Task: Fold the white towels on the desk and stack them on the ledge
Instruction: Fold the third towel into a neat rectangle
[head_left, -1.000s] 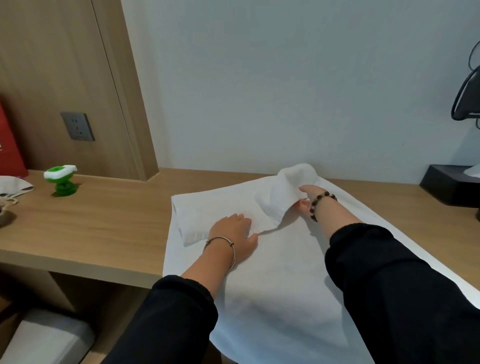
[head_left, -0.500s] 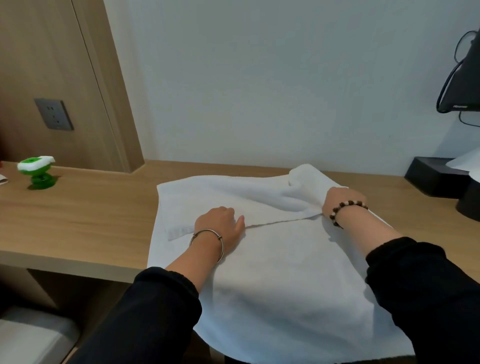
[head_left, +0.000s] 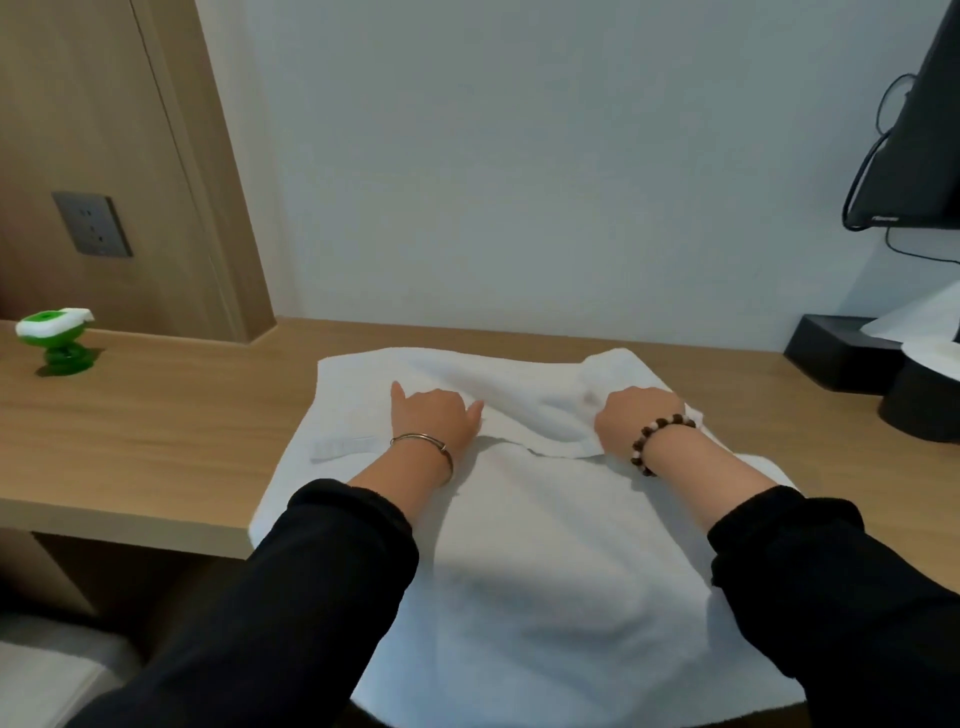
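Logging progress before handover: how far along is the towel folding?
Done: the white towel has its far part folded toward the person. In hand: the right hand grips that flap's edge; the left hand rests on it, fingers curled, grip unclear. Left: the near part hangs unfolded over the desk edge; no folded stack in view.

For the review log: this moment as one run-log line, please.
step: folding towel | left hand: curled on towel, grip unclear | right hand: grips folded-over edge | towel: overhangs desk front
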